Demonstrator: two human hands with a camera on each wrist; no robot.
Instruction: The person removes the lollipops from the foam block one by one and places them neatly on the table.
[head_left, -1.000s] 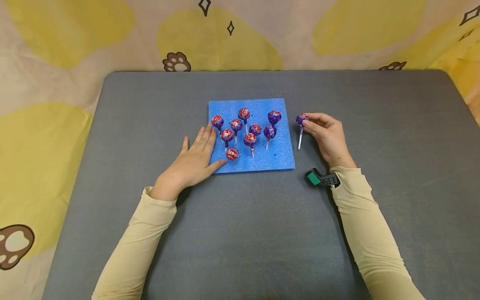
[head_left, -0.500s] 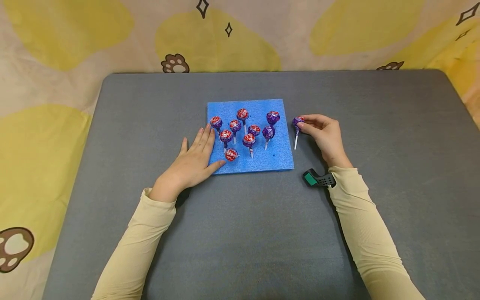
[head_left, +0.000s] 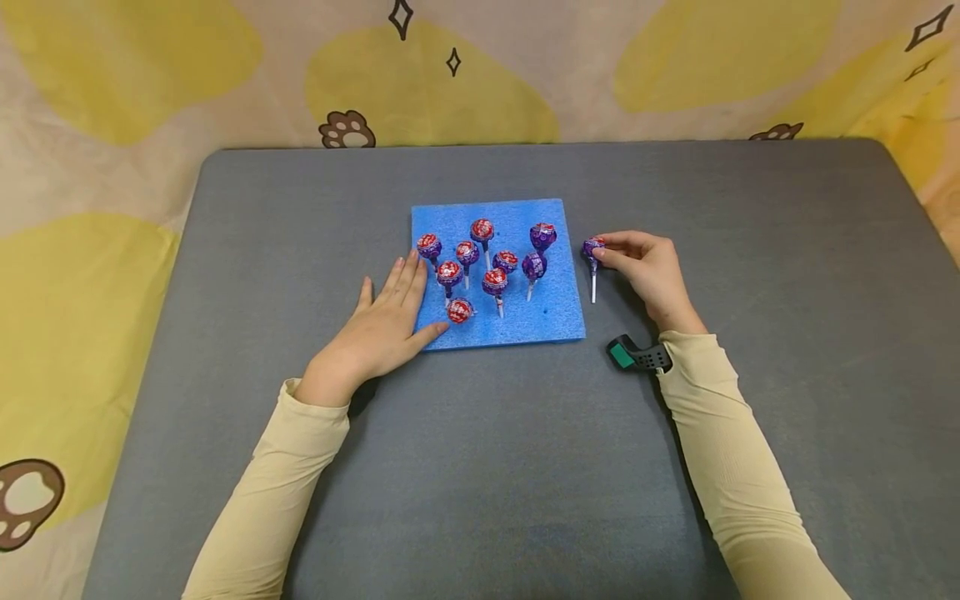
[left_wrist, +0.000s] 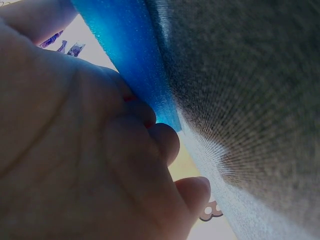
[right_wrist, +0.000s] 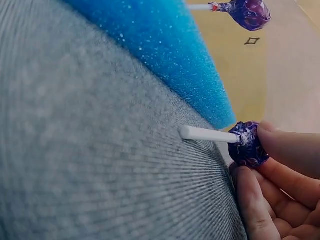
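Note:
Several lollipops (head_left: 494,281) in purple and red wrappers stand on their white sticks in a blue foam board (head_left: 551,325). My left hand (head_left: 375,329) lies along the board's left side, fingers straight and thumb over the front left corner. In the left wrist view its fingers touch the foam's side (left_wrist: 135,60). Just right of the board, my right hand (head_left: 651,275) pinches one more lollipop (right_wrist: 247,145) by its wrapped ball between thumb and fingers. That lollipop's stick (right_wrist: 207,134) points down at the table; whether its tip touches the surface, I cannot tell.
The board lies on a dark grey table (head_left: 480,467). A black strap with a green square (head_left: 630,355) is at the right wrist. Behind the table hangs a yellow and cream cloth (head_left: 480,75) with paw prints.
My right hand has shifted slightly left, bringing its lollipop a little closer to the board, and the stick now hangs more upright. The left hand keeps its place on the board.

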